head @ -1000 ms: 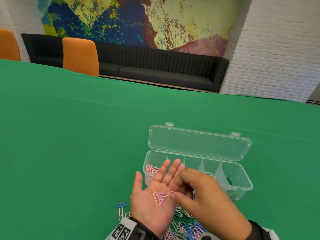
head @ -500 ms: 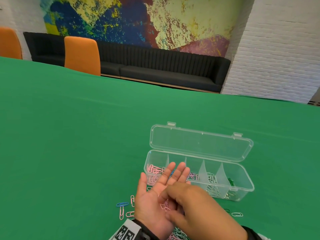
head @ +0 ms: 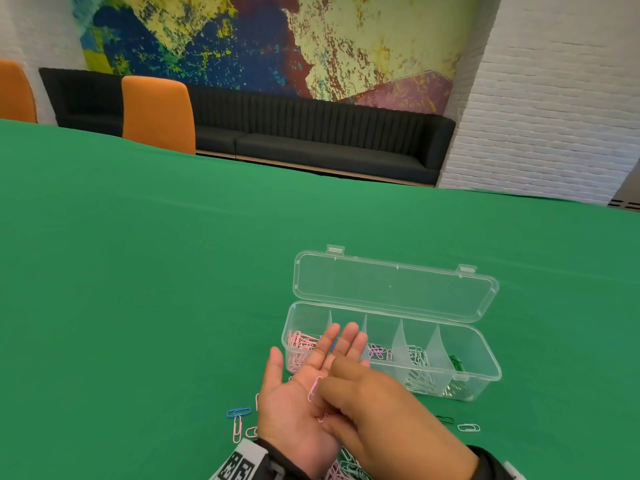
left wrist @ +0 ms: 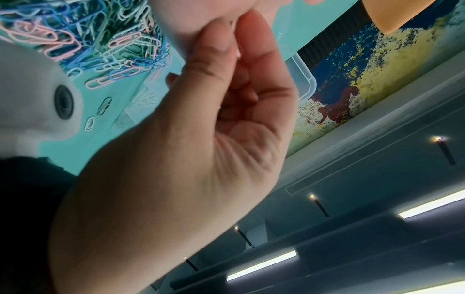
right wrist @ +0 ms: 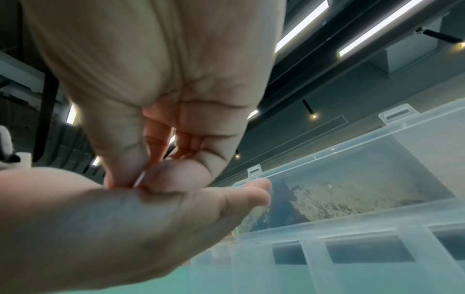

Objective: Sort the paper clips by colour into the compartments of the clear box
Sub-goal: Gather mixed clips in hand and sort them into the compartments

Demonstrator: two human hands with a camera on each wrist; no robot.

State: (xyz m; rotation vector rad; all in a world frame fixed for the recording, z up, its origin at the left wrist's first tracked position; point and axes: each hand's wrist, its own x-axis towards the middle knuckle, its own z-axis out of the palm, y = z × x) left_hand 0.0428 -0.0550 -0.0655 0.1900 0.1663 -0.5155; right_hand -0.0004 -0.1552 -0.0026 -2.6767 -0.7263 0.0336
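Green cloth covers a wide table (head: 138,271), seen from a camera on a person's head. Near the bottom edge, the left hand (head: 298,403) is held palm up, fingers straight and slightly spread, hovering in front of the left end of a clear plastic box (head: 485,372). Pink paper clips (head: 314,388) lie on this flat palm. The right hand (head: 381,410) reaches over from the right, its fingers curled down onto the left palm. In the right wrist view, the thumb and forefinger of that hand (right wrist: 161,111) pinch a pink clip (right wrist: 140,181) right at the surface of the left palm (right wrist: 120,218).

The box lies just beyond the hands, its lid (head: 391,285) folded open and back. Dividers split it into five compartments in a row. The leftmost holds pink clips (head: 299,342). The second is mostly hidden behind the left fingers, with a bit of blue showing. The third holds pink or purple clips (head: 377,351), the fourth pale whitish ones (head: 417,358), and the rightmost dark green ones (head: 457,363).

Loose clips lie on the cloth near the person: a blue one (head: 239,411) and a pink one (head: 237,429) left of the left wrist, a pale one (head: 468,427) to the right of the right hand. In the left wrist view, a mixed pile of pink, blue, pale and green clips (left wrist: 100,39) lies below the hands.

Beyond the table stand two orange chairs (head: 157,116), a long black sofa (head: 311,147), a colourful mural (head: 263,43) and a white brick wall (head: 554,98).
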